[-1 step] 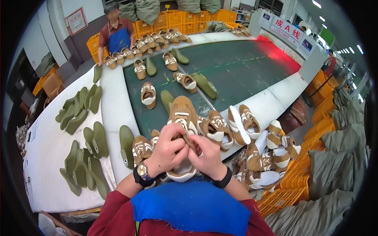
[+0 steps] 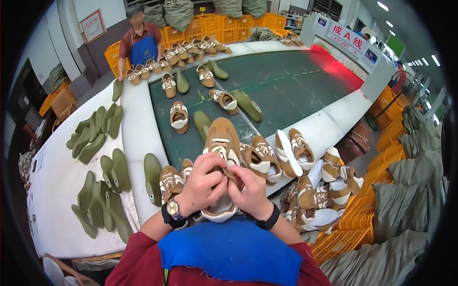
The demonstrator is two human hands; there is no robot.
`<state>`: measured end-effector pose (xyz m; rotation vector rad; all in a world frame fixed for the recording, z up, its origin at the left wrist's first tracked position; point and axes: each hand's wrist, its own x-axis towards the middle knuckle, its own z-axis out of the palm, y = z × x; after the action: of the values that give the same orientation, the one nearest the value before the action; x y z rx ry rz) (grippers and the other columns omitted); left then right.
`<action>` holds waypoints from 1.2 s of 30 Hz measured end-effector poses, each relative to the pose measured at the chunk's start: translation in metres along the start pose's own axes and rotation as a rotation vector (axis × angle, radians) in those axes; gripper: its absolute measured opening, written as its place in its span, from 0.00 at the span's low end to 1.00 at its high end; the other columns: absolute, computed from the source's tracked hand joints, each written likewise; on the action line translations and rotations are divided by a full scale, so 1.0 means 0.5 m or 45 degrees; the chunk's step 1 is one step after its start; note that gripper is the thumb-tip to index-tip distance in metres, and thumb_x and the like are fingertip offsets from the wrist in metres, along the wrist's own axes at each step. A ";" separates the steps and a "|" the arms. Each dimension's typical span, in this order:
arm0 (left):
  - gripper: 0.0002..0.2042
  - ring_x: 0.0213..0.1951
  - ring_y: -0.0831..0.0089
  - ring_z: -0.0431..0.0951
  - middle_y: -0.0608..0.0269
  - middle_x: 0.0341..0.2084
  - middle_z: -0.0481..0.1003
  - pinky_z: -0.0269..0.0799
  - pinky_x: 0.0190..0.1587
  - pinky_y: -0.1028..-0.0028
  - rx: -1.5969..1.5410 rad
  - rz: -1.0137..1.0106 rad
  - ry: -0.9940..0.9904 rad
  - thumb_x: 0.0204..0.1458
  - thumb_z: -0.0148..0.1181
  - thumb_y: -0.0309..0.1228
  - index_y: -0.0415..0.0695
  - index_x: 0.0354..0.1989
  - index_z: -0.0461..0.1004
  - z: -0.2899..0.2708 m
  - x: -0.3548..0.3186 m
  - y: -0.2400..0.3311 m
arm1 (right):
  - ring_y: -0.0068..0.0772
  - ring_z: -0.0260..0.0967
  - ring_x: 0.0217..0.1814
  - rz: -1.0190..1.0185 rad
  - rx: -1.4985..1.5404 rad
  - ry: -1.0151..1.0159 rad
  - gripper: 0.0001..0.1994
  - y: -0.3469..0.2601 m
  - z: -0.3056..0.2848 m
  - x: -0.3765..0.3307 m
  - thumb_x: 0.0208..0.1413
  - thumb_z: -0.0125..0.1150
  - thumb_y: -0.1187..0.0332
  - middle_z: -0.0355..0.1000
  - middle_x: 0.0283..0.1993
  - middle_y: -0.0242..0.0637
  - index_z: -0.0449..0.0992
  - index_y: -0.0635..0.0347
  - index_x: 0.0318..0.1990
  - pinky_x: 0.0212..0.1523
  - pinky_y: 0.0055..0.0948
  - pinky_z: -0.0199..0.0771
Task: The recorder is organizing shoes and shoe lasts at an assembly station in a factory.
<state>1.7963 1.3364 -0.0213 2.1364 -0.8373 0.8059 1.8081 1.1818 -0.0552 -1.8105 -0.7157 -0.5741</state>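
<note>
In front of my chest stands a brown suede sneaker (image 2: pixel 222 132) with white laces, its toe pointing away from me. My left hand (image 2: pixel 204 187) is closed in a pinch at the shoe's tongue, just behind the laces. Opposite it, my right hand (image 2: pixel 250 189) pinches the same tongue, and the fingertips nearly meet. Between and below the hands the pale insole and white heel show. The fingers hide part of the laces and collar. Similar sneakers (image 2: pixel 170 183) sit close by my left hand, and more brown sneakers (image 2: pixel 257 157) stand beyond my right.
Green shoe lasts (image 2: pixel 114 212) lie on the white table (image 2: pixel 57 190) at left. A green conveyor belt (image 2: pixel 276 88) carries scattered sneakers and lasts. At right, a heap of sneakers (image 2: pixel 317 198) sits by orange crates (image 2: pixel 343 243). Across the table stands a person in a blue apron (image 2: pixel 144 49).
Both hands keep their pinch on the tongue. The whole view has shifted very slightly; nothing else has visibly moved.
</note>
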 end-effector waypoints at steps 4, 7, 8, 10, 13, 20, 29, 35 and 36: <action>0.06 0.33 0.64 0.73 0.55 0.35 0.70 0.70 0.34 0.72 -0.170 -0.149 0.183 0.42 0.56 0.18 0.36 0.18 0.67 -0.005 -0.035 0.005 | 0.14 0.61 0.18 0.463 0.411 0.122 0.16 0.040 -0.011 -0.004 0.46 0.52 0.79 0.67 0.19 0.32 0.66 0.64 0.45 0.19 0.16 0.60; 0.03 0.36 0.63 0.73 0.55 0.36 0.70 0.70 0.38 0.72 -0.278 -0.467 0.216 0.42 0.58 0.19 0.35 0.21 0.70 0.003 -0.053 0.005 | 0.12 0.63 0.23 0.455 0.326 -0.052 0.14 0.018 -0.020 -0.003 0.48 0.53 0.79 0.69 0.24 0.30 0.65 0.66 0.45 0.23 0.13 0.63; 0.07 0.40 0.60 0.72 0.53 0.40 0.69 0.69 0.42 0.69 -0.244 -0.432 0.105 0.41 0.60 0.21 0.37 0.30 0.71 0.004 -0.048 -0.002 | 0.11 0.61 0.20 0.330 0.227 -0.067 0.15 0.017 -0.015 -0.002 0.47 0.53 0.79 0.68 0.22 0.29 0.66 0.65 0.45 0.21 0.14 0.62; 0.20 0.48 0.54 0.67 0.50 0.47 0.63 0.65 0.49 0.65 -0.119 -0.400 -0.049 0.38 0.63 0.22 0.41 0.44 0.68 -0.006 -0.026 -0.009 | 0.19 0.63 0.19 0.312 0.104 -0.055 0.15 0.017 -0.022 0.018 0.46 0.54 0.78 0.67 0.21 0.34 0.67 0.63 0.45 0.21 0.19 0.63; 0.35 0.56 0.49 0.58 0.48 0.53 0.57 0.56 0.57 0.61 0.100 -0.319 -0.319 0.32 0.66 0.22 0.46 0.55 0.59 -0.009 -0.015 -0.021 | 0.32 0.66 0.18 0.264 -0.083 -0.035 0.17 0.025 -0.025 0.025 0.45 0.55 0.77 0.67 0.20 0.39 0.68 0.60 0.45 0.20 0.28 0.66; 0.08 0.32 0.61 0.77 0.56 0.32 0.76 0.73 0.35 0.71 0.186 -0.144 0.056 0.44 0.60 0.23 0.39 0.34 0.72 -0.008 -0.018 -0.074 | 0.23 0.65 0.17 0.357 0.115 -0.119 0.19 0.017 -0.018 0.033 0.46 0.54 0.79 0.68 0.20 0.36 0.65 0.62 0.48 0.19 0.23 0.65; 0.17 0.46 0.68 0.72 0.56 0.45 0.70 0.69 0.46 0.72 -0.128 -0.422 -0.005 0.47 0.57 0.24 0.39 0.47 0.67 -0.041 -0.017 -0.073 | 0.27 0.66 0.18 0.286 0.009 -0.126 0.18 0.010 -0.004 0.057 0.46 0.54 0.78 0.68 0.22 0.39 0.66 0.61 0.48 0.21 0.26 0.66; 0.40 0.60 0.57 0.56 0.50 0.60 0.50 0.60 0.56 0.65 -0.250 -0.624 -0.275 0.39 0.68 0.35 0.45 0.59 0.51 -0.077 -0.085 -0.024 | 0.30 0.66 0.19 0.244 -0.170 -0.003 0.18 0.030 0.030 0.080 0.46 0.56 0.77 0.68 0.22 0.38 0.68 0.60 0.47 0.22 0.28 0.67; 0.39 0.60 0.54 0.56 0.47 0.60 0.48 0.61 0.56 0.63 -0.140 -0.540 -0.279 0.36 0.70 0.37 0.45 0.57 0.54 -0.070 -0.093 -0.017 | 0.30 0.66 0.20 0.245 -0.169 -0.045 0.18 0.026 0.039 0.082 0.46 0.56 0.77 0.68 0.24 0.39 0.68 0.60 0.47 0.22 0.28 0.67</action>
<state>1.7647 1.3829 -0.0389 2.2180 -0.4904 0.3059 1.8470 1.2050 -0.0422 -1.9914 -0.5294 -0.4717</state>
